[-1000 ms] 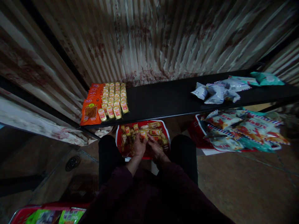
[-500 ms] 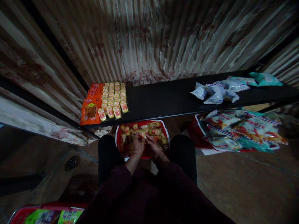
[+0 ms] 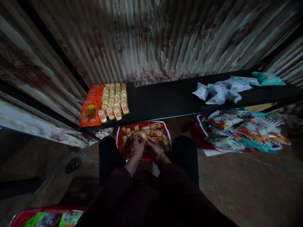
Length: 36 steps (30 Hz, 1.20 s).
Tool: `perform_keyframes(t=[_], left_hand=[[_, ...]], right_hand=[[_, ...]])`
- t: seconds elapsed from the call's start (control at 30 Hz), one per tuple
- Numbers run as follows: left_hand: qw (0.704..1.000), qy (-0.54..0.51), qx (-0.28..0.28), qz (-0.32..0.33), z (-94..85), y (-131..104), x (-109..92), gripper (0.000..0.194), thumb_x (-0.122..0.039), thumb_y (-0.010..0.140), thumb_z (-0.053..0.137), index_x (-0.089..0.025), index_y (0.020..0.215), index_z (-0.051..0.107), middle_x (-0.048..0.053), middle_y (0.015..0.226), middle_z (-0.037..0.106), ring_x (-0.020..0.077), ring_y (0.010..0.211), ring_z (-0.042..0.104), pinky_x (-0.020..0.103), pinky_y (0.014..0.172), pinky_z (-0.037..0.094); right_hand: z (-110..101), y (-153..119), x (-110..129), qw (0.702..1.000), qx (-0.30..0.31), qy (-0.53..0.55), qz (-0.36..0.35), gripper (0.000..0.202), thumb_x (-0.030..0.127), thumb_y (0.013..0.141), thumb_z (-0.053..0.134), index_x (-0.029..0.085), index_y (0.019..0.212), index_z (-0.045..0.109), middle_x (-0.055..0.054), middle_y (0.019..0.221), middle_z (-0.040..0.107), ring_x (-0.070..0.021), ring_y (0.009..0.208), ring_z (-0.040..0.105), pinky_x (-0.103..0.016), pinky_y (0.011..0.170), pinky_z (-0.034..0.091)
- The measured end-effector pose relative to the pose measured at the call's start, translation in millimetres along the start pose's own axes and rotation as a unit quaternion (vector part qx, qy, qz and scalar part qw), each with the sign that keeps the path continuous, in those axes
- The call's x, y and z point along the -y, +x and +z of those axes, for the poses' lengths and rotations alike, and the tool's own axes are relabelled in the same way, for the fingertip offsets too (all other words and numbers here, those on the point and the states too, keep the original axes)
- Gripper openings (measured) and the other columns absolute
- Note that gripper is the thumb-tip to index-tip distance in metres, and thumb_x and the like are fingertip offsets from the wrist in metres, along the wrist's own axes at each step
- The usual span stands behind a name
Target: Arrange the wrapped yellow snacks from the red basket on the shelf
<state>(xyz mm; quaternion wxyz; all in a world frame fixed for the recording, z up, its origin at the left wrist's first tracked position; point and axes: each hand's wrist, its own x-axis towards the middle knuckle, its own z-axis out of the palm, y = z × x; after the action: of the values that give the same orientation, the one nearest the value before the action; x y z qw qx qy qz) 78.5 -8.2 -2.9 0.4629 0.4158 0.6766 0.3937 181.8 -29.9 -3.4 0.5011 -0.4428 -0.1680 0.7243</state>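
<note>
Low in the centre of the frame, the left hand (image 3: 139, 146) has its thumb and fingers closed around a small yellow packet (image 3: 143, 135), while the right hand (image 3: 155, 149) reaches in from the other side with its fingers fairly straight and close to the packet; whether it grips any part of it I cannot tell. Both hands are over a red basket (image 3: 120, 140) with a white rim, which holds more packets of the same kind, lying at various angles between two dark-clad knees. Above it, a black shelf (image 3: 163, 101) crosses the middle of the frame. At its left end, orange bags (image 3: 91, 105) overlap in a column, and just beside them stand neat rows of yellow packets (image 3: 117, 102). Toward the right of the frame, silvery bags (image 3: 217, 95) and teal bags (image 3: 268, 79) lie loosely on the shelf. Below these, a second red basket (image 3: 198, 137) is heaped with printed bags (image 3: 254, 127). In the lower left corner, a third basket (image 3: 20, 217) contains green packs (image 3: 71, 218)
</note>
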Motion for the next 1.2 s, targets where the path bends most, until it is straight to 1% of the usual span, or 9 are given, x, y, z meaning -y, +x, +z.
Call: perform_keyframes(t=[0.2,0.3,0.43,0.6,0.77,0.87,1.0,1.1,1.2], left_hand=[[1.000,-0.023,0.000,-0.003,-1.1,1.3,2.8,0.049,-0.019,0.075,0.057,-0.015,0.123,0.049,0.013,0.110,0.063,0.0187,0.099,0.060,0.032,0.088,0.045],[0.999,-0.046,-0.004,-0.004,-0.7,1.6,2.5,0.041,-0.018,0.074,0.057,-0.014,0.115,0.054,0.012,0.111,0.063,0.0182,0.100,0.060,0.032,0.090,0.044],[0.994,-0.109,-0.006,0.000,2.4,2.2,5.3,0.033,-0.016,0.071,0.059,-0.016,0.104,0.058,0.010,0.108,0.064,0.0170,0.099,0.060,0.033,0.092,0.043],[0.977,-0.198,0.027,-0.072,5.0,-0.3,8.1,0.030,-0.019,0.071,0.057,-0.017,0.102,0.061,0.007,0.106,0.065,0.0166,0.097,0.060,0.030,0.086,0.045],[0.946,-0.293,0.041,-0.129,3.7,-6.3,-1.5,0.034,-0.019,0.066,0.063,-0.018,0.100,0.063,0.006,0.105,0.065,0.0160,0.093,0.059,0.027,0.081,0.043],[0.939,-0.306,0.031,-0.152,3.1,-10.1,-8.3,0.037,-0.021,0.062,0.069,-0.019,0.098,0.063,0.006,0.102,0.065,0.0170,0.094,0.058,0.028,0.081,0.041],[0.938,-0.309,0.025,-0.159,2.8,-13.2,-11.7,0.042,-0.020,0.058,0.073,-0.020,0.099,0.063,0.005,0.094,0.066,0.0172,0.090,0.059,0.028,0.081,0.040],[0.935,-0.316,0.027,-0.159,2.4,-12.7,-11.1,0.038,-0.019,0.058,0.072,-0.020,0.095,0.062,0.003,0.092,0.065,0.0159,0.085,0.058,0.028,0.077,0.039],[0.924,-0.337,0.020,-0.181,1.2,-9.9,-10.4,0.030,-0.015,0.060,0.067,-0.020,0.088,0.061,0.001,0.088,0.065,0.0139,0.083,0.058,0.026,0.075,0.039]], right_hand=[[-0.2,-0.8,-0.3,1.000,0.002,-0.001,-0.005,0.052,0.037,0.056,0.078,0.026,0.105,0.064,-0.002,0.091,0.073,-0.0239,0.088,0.066,-0.039,0.082,0.048],[-2.3,-0.4,-1.0,1.000,0.005,-0.017,-0.018,0.052,0.039,0.057,0.078,0.025,0.106,0.064,-0.003,0.092,0.073,-0.0241,0.089,0.066,-0.041,0.085,0.047],[-4.6,0.4,-0.9,0.999,0.004,-0.023,-0.033,0.052,0.039,0.057,0.078,0.024,0.106,0.065,-0.003,0.095,0.072,-0.0238,0.093,0.065,-0.042,0.090,0.044],[-3.3,0.5,-0.1,1.000,-0.010,-0.016,-0.024,0.052,0.035,0.055,0.080,0.024,0.104,0.066,-0.002,0.093,0.073,-0.0223,0.089,0.066,-0.040,0.090,0.044],[-3.5,4.2,-1.6,0.997,-0.039,-0.031,-0.056,0.051,0.035,0.052,0.081,0.025,0.101,0.068,-0.001,0.100,0.071,-0.0216,0.094,0.064,-0.039,0.092,0.045],[-5.2,8.4,-4.4,0.994,-0.053,-0.055,-0.082,0.052,0.037,0.050,0.081,0.027,0.099,0.068,-0.001,0.104,0.069,-0.0225,0.102,0.061,-0.038,0.094,0.044],[-7.0,11.8,-8.3,0.990,-0.063,-0.076,-0.096,0.052,0.039,0.051,0.080,0.028,0.100,0.068,-0.001,0.107,0.068,-0.0231,0.106,0.059,-0.039,0.094,0.044],[-7.6,12.1,-9.9,0.991,-0.052,-0.081,-0.093,0.053,0.040,0.052,0.078,0.029,0.102,0.067,-0.001,0.105,0.069,-0.0233,0.106,0.059,-0.040,0.094,0.045],[-9.1,12.4,-10.2,0.991,-0.041,-0.082,-0.097,0.053,0.040,0.053,0.078,0.028,0.103,0.067,-0.002,0.106,0.069,-0.0240,0.106,0.059,-0.041,0.095,0.043]])
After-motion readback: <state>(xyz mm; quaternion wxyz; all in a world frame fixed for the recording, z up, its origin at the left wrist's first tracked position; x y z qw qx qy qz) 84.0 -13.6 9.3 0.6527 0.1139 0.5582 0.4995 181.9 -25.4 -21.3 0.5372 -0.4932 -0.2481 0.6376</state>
